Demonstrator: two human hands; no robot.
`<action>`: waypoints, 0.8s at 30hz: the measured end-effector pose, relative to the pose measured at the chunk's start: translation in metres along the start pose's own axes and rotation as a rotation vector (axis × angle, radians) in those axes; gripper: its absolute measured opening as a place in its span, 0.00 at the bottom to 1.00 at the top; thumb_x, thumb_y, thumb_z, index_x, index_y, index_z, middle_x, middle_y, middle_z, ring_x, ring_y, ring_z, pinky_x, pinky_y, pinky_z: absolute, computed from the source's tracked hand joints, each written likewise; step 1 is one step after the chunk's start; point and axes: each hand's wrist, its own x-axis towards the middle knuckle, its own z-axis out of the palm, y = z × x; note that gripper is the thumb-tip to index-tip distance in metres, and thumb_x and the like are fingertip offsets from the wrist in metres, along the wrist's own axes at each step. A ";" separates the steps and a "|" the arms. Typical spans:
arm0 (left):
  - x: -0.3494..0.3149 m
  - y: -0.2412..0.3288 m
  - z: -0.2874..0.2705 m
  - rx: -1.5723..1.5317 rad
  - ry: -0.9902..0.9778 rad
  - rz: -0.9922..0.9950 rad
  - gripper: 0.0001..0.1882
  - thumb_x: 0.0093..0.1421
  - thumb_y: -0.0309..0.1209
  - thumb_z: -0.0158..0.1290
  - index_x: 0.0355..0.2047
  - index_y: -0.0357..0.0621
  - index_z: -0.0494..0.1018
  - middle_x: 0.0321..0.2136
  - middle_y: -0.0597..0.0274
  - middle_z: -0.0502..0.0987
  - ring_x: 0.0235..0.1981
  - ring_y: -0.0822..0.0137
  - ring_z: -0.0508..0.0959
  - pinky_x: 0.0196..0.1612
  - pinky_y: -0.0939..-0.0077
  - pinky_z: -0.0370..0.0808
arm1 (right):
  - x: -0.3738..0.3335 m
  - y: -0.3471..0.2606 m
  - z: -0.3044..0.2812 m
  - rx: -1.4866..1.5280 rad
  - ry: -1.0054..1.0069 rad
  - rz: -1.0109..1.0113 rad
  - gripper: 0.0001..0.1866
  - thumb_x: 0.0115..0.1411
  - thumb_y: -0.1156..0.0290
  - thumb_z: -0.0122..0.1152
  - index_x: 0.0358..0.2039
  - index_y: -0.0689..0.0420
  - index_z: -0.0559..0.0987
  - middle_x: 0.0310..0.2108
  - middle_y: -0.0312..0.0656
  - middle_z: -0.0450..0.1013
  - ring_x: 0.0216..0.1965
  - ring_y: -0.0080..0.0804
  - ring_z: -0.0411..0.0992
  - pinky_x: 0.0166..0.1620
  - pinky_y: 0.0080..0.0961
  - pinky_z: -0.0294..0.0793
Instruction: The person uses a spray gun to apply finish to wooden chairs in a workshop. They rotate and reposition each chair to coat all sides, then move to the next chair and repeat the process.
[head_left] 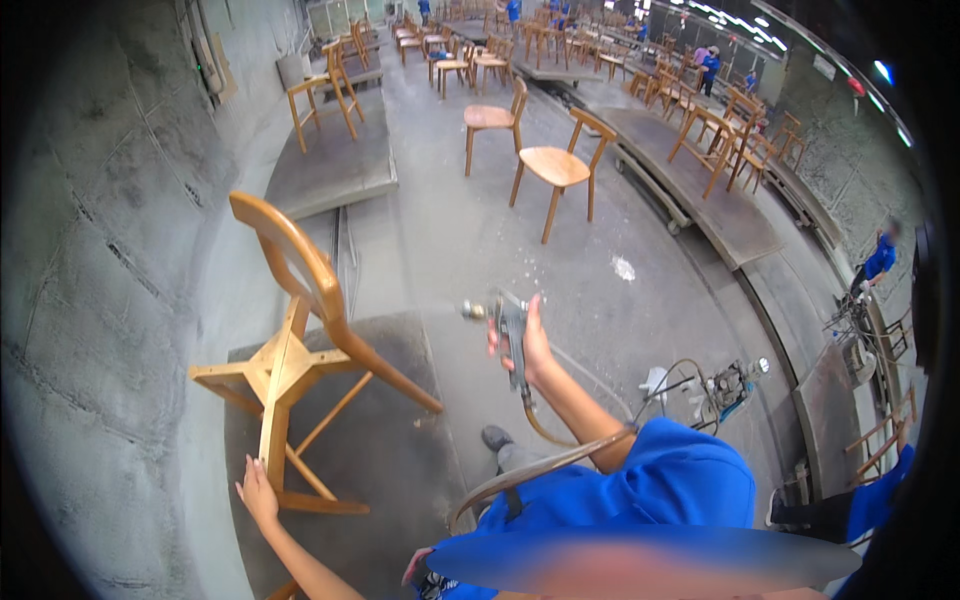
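Observation:
My right hand is wrapped round a metal spray gun, held up in front of me with its nozzle facing left. A hose leads from the gun's grip back past my arm. On the left, a wooden chair frame without a seat panel stands tilted in view, its curved backrest nearest the gun. Pale cross braces show where the seat sits. My left hand touches the near end of one brace with its fingers stretched out; its thumb is hard to make out.
Under the frame lies a dark flat platform. Two finished chairs stand on the floor ahead, with more on low platforms. A pump unit with hoses sits at right. Blue-clad people are at the right and far back.

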 end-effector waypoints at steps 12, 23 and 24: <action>0.030 -0.019 -0.005 0.118 0.220 -0.060 0.33 0.73 0.52 0.23 0.57 0.51 0.74 0.54 0.55 0.76 0.58 0.51 0.72 0.69 0.45 0.45 | -0.114 0.091 -0.097 -0.591 0.343 0.151 0.39 0.66 0.33 0.37 0.31 0.59 0.78 0.19 0.39 0.74 0.18 0.26 0.75 0.13 0.20 0.63; 0.092 -0.134 -0.027 0.181 0.026 -0.095 0.30 0.72 0.45 0.27 0.55 0.41 0.74 0.57 0.46 0.72 0.59 0.47 0.69 0.68 0.53 0.52 | -0.071 0.124 -0.030 -0.683 -0.046 0.205 0.38 0.66 0.33 0.38 0.37 0.61 0.78 0.22 0.38 0.75 0.21 0.23 0.74 0.15 0.21 0.66; 0.077 -0.135 -0.025 0.240 0.037 -0.088 0.29 0.72 0.43 0.27 0.55 0.40 0.73 0.59 0.46 0.70 0.61 0.48 0.67 0.69 0.54 0.51 | -0.069 0.124 -0.025 -0.724 -0.100 0.237 0.39 0.66 0.33 0.38 0.37 0.61 0.79 0.22 0.38 0.75 0.21 0.23 0.74 0.15 0.21 0.66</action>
